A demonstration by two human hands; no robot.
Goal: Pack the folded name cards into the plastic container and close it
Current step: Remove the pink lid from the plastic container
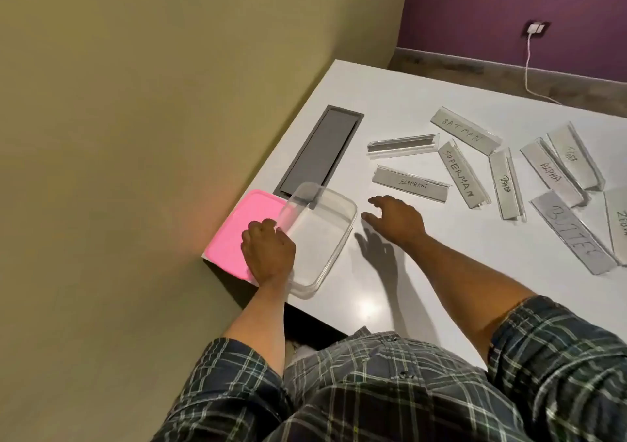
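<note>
A clear plastic container [334, 224] sits empty near the table's left corner, its left side tilted up. My left hand [268, 251] grips that left rim, resting over the pink lid [251, 217] that lies flat beside it. Just right of the container my right hand [395, 219] hovers with fingers spread, holding nothing, a little short of the ELEPHANT card [412, 183]. Several folded name cards lie scattered to the right, among them SUPERMAN [463, 175], BATMAN [464, 133], PANDA [505, 183], ALPHA [551, 173] and a large one [573, 234].
A grey recessed cable hatch [319, 151] lies in the white table [390, 289] behind the container. A beige wall runs along the table's left edge. At the back, a white cable hangs from a socket [536, 29] on the purple wall.
</note>
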